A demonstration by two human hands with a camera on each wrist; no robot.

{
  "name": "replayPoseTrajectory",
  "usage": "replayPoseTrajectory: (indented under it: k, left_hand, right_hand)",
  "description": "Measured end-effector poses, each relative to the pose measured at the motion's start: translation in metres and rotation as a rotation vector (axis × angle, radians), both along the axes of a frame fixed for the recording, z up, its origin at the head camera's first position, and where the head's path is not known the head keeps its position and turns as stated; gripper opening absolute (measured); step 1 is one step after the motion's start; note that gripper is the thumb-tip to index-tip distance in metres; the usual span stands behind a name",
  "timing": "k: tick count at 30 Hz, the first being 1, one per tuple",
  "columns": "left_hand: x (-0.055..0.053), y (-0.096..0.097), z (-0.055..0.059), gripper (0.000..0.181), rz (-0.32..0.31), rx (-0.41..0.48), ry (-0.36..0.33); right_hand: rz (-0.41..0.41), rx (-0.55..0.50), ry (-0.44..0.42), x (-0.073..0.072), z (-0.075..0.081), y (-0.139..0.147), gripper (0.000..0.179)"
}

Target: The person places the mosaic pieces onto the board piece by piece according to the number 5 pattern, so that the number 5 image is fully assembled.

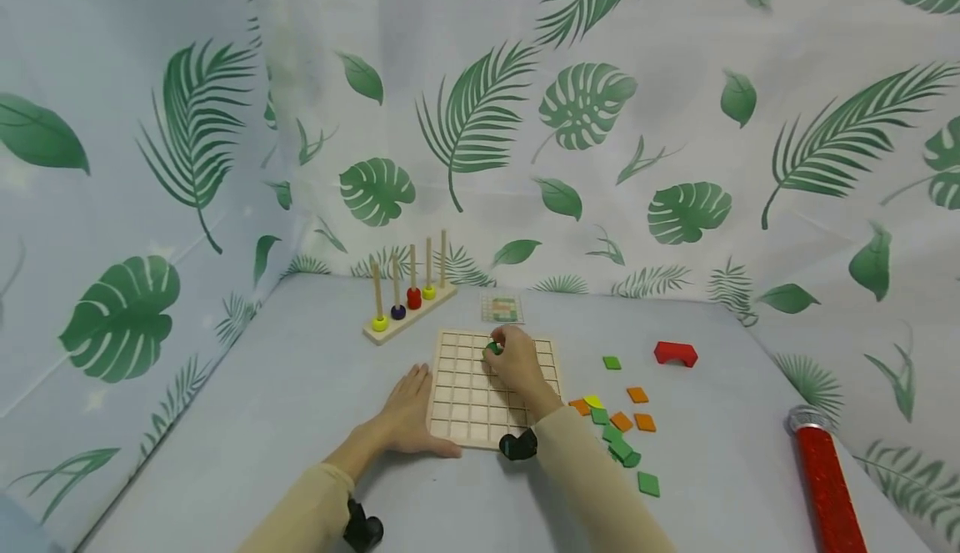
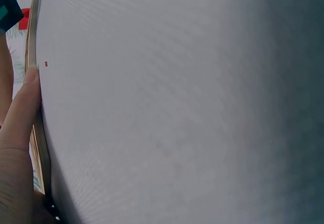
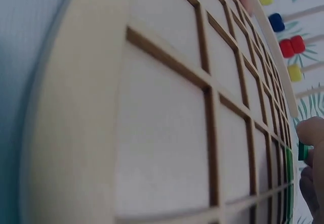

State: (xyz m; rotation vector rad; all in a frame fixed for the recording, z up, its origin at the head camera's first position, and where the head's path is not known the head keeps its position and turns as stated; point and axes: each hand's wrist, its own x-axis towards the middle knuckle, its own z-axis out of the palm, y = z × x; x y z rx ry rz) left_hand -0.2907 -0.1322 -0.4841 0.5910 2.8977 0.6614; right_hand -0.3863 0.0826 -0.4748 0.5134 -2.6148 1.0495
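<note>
Nearest, beige sleeves (image 1: 607, 486) reach in from the bottom, with a black device (image 1: 365, 528) at the left wrist and another black device (image 1: 519, 446) at the right. On the right side of the counter (image 1: 300, 411), a red tube (image 1: 828, 486) with a silver end lies lengthwise.

The left hand (image 1: 407, 418) lies spread, its fingers extended along the left edge of a wooden board (image 1: 461, 411) and its thumb at the near edge. The board lies flat on the counter, thin strips dividing it into square cells.

Just right of the board, several green tiles (image 1: 648, 484), a few orange tiles (image 1: 645, 422) and a yellow tile (image 1: 593, 401) lie scattered, some overlapping. Another green tile lies farther off, apart from the group.

The right hand (image 1: 517, 361) pinches a green piece (image 1: 492, 349) between thumb and fingers, over the far part of the board; the right wrist view also shows a green strip (image 3: 289, 183) at the board's far side.

To the far right stands a red arched block (image 1: 676, 353). Beyond the board's far left corner, a peg stand (image 1: 415, 314) sits diagonally, carrying yellow, dark blue and red beads. A small card (image 1: 502, 309) lies behind the board, before the leaf-patterned cloth (image 1: 637, 161).
</note>
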Motion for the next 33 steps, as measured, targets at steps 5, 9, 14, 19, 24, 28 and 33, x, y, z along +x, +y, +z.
replayPoseTrajectory:
  k: [5,9,14,19,24,28,33]
  left_hand:
    - [0.002,0.002,-0.003,0.135,-0.016,0.029,0.008]
    - [0.004,0.004,-0.003,0.133,-0.026,0.041,0.008]
    - [0.007,0.006,-0.003,0.132,-0.027,0.020,-0.010]
    - [0.007,0.007,0.000,0.132,-0.023,0.003,-0.009]
    - [0.004,0.005,0.002,0.131,-0.020,-0.002,-0.001]
    - [0.003,0.003,0.004,0.132,-0.017,-0.015,-0.010]
    - [0.002,0.000,0.006,0.133,0.001,-0.023,-0.014]
  right_hand:
    - [-0.016,0.076,0.070,0.001,-0.006,-0.008,0.022]
    - [-0.044,0.113,0.074,0.001,-0.010,-0.009,0.022]
    - [-0.050,0.142,0.064,0.000,-0.015,-0.008,0.024]
    - [-0.043,0.143,0.087,0.000,-0.012,-0.009,0.025]
    - [-0.022,0.120,0.068,-0.002,-0.006,-0.009,0.023]
    - [0.001,0.094,0.014,-0.003,-0.005,-0.008,0.023]
    - [0.054,0.070,-0.023,-0.006,-0.006,-0.007,0.022]
